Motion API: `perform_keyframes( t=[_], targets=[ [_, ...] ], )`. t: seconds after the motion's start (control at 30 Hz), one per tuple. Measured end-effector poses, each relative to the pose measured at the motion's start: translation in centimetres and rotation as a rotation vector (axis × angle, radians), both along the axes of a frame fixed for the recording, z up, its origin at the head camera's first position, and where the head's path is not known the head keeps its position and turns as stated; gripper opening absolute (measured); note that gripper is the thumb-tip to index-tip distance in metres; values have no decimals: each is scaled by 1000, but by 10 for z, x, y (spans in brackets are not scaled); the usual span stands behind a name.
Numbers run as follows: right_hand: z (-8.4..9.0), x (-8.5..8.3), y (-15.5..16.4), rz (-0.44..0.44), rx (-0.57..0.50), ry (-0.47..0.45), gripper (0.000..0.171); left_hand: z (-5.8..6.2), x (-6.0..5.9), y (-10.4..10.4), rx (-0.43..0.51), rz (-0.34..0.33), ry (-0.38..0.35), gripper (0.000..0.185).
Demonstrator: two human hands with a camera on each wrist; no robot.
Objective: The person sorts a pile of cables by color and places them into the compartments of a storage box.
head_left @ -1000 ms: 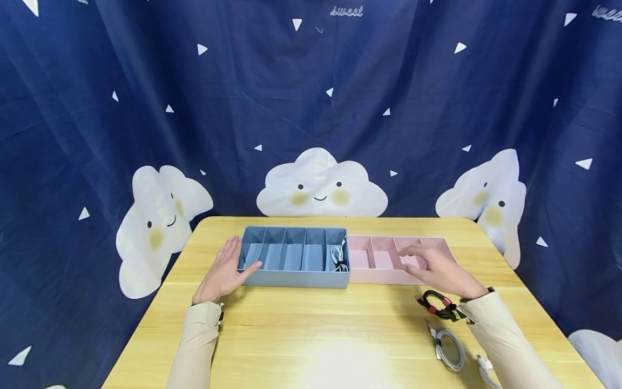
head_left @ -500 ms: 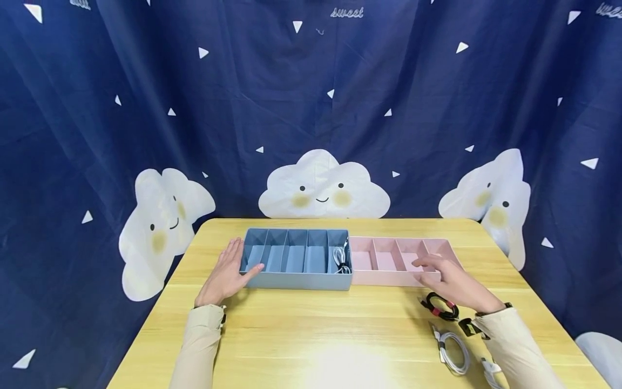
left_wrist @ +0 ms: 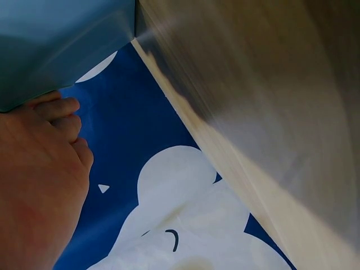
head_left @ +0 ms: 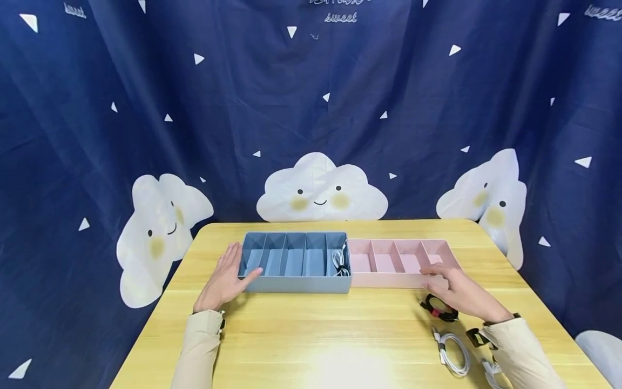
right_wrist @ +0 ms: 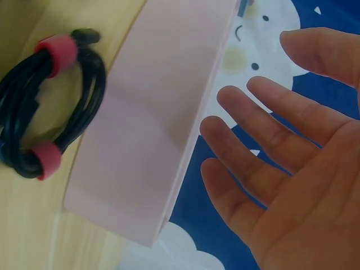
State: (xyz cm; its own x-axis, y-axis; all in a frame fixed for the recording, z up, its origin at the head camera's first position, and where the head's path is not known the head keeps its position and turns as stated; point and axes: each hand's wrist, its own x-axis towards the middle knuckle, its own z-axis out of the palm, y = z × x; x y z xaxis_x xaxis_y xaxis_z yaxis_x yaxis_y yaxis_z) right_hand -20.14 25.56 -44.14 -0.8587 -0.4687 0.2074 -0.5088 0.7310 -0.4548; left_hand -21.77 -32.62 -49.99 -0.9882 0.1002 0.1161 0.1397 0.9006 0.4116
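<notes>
A blue divided organizer box (head_left: pixel 296 284) stands at the back of the table, left of centre. My left hand (head_left: pixel 222 281) rests at its left end, fingers along the side and thumb over the front rim. In the left wrist view, the blue box (left_wrist: pixel 62 45) partly hides the fingers. A bundled white cable (head_left: pixel 338 259) lies in the rightmost compartment. Right of it, end to end, sits a pink divided box (head_left: pixel 384 279). My right hand (head_left: pixel 461 292) hovers at its front right part, holding nothing; the right wrist view shows the fingers (right_wrist: pixel 267 126) spread loosely.
Below my right hand lies a coiled black cable (head_left: pixel 439 309) with red ties, also in the right wrist view. Nearer are a coiled white cable (head_left: pixel 454 354) and another white cable (head_left: pixel 492 373), partly covered by my right sleeve (head_left: pixel 522 351). A dark blue curtain (head_left: pixel 311 108) hangs behind the table.
My right hand has drawn back to the right and toward me, from over the pink box's compartments to its front right edge. My left hand stays at the blue box.
</notes>
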Motion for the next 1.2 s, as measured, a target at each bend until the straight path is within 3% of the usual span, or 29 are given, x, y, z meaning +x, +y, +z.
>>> perform_keyframes(
  t=[0.23, 1.03, 1.2],
  targets=[
    [-7, 4, 4, -24, 1, 17, 31, -2, 0, -1, -3, -4, 4, 110],
    [-26, 7, 14, -26, -9, -49, 33, -1, 1, 0, 1, -2, 12, 110],
    [-33, 9, 17, -4, -4, -8, 37, -3, 1, 0, -3, -1, 7, 111]
  ],
)
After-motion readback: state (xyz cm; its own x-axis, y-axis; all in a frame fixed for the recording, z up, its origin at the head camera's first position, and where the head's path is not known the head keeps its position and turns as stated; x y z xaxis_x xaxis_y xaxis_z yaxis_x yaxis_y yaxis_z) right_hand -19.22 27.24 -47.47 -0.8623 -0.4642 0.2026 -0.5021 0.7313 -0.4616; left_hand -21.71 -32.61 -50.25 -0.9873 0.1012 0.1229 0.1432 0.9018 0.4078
